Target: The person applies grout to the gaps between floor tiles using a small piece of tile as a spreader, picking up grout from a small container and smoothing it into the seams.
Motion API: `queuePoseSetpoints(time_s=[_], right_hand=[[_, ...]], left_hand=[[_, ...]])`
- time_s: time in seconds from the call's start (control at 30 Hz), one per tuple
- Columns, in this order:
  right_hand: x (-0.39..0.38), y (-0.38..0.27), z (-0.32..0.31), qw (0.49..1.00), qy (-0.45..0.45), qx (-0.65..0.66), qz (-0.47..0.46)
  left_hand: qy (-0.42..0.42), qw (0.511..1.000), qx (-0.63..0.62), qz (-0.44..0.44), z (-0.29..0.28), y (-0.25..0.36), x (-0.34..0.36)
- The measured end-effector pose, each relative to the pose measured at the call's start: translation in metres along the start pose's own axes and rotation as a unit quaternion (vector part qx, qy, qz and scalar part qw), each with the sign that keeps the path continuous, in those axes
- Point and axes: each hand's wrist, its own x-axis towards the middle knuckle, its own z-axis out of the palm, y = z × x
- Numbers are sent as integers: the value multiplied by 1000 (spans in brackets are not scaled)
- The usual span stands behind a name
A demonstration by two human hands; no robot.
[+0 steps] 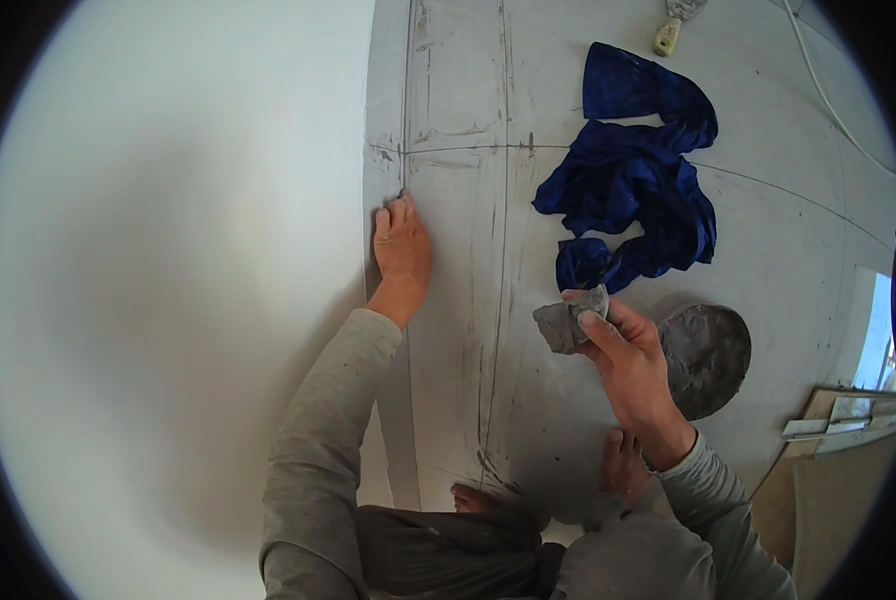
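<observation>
Head view showed two bare hands at work over a tiled floor (558, 430). The left hand (404, 245) was planted beside the white wall (188, 250), seemingly for support, fingers curled at the floor joint; whether it gripped anything could not be determined. The right hand (628, 365) grasped one grey wedge-shaped piece (558, 326) between thumb and fingers, raised above the floor, apparently to keep it clear; its material was unconfirmed. One round pan (745, 350) of dark paste lay beside that hand, presumably for easy reach. Counted further: one crumpled blue cloth (658, 225), one putty knife (672, 25), two bare feet (623, 462).
</observation>
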Motion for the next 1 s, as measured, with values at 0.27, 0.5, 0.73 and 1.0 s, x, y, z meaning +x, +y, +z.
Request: queuePoseSetpoints(time_s=[0.27,0.5,0.73,1.0], right_hand=[[-2,2,-7,1000,20,-3,-11],[-2,3,1,1000,-4,-20,-6],[-3,2,-3,1000,0,-12,-9],[-6,9,5,1000,-25,-7,-9]], left_hand=[[-167,979,-107,40,-39,6,-22],[33,996,-77,-10,-2,-11,16],[-47,999,-1,22,15,29,-63],[-101,990,-51,78,3,36,-161]])
